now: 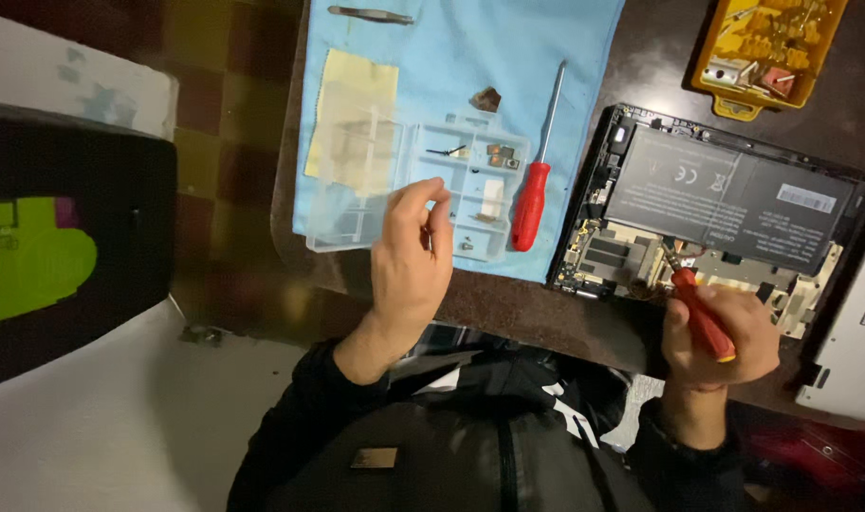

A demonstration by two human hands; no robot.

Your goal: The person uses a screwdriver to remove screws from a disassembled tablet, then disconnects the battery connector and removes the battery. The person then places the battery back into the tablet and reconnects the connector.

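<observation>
My right hand (722,337) grips a small red-handled screwdriver (700,313), its tip resting on the circuit board at the near edge of an opened tablet (726,199) with a large black battery. My left hand (412,256) hovers over a clear plastic compartment box (470,180), thumb and forefinger pinched together; whether they hold a tiny part I cannot tell. The box holds small parts and screws in several cells. A longer red-handled screwdriver (532,199) lies just right of the box on a light blue cloth (470,57).
Metal tweezers (371,13) lie at the cloth's far edge, a yellow sheet (352,114) at its left. A yellow tray of parts (769,47) stands far right. A white cover (859,332) lies right of the tablet. A dark screen (63,237) sits far left.
</observation>
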